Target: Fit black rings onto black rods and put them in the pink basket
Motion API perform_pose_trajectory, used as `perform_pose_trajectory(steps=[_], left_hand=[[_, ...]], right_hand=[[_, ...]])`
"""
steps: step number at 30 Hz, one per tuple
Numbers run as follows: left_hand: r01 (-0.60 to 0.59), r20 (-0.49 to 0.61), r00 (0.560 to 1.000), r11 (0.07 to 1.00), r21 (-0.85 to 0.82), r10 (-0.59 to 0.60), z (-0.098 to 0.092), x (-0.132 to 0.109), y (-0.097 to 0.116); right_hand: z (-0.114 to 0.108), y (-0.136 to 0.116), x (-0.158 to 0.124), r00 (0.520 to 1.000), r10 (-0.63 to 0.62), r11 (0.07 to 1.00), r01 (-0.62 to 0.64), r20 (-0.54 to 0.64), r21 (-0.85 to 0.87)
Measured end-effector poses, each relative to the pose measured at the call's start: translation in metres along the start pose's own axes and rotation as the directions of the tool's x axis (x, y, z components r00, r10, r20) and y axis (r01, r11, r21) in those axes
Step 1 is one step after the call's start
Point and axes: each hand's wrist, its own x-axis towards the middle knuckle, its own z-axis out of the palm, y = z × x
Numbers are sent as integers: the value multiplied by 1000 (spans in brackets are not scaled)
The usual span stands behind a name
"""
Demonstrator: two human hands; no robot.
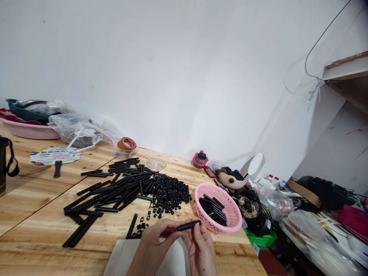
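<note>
Head view looks down on two bare hands, the left hand [156, 245] and the right hand [201, 249], raised close together above the counter [34, 214] edge, their fingers [168, 227] pinched narrowly around one black tube [189, 225]. Just beyond sit one pink plastic basket [218, 209], holding a bundle of black tubes, and one loose heap of long tubes [120, 188] beside a mound of short cut pieces [171, 193], too many to count.
</note>
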Motion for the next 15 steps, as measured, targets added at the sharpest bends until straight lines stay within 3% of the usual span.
perform_pose_trajectory(steps=[4,10,15], left_hand=[[-34,-5,999,999,38,34,-1,1,-3],[-12,18,1000,1000,0,12,2,3,-5],[-86,10,996,994,63,86,6,2,1]], right_hand=[[1,0,1,1000,-16,1000,16,16,-19],[9,1,-3,995,-79,997,79,-59,10],[12,2,-5,995,-80,995,83,-54,61]])
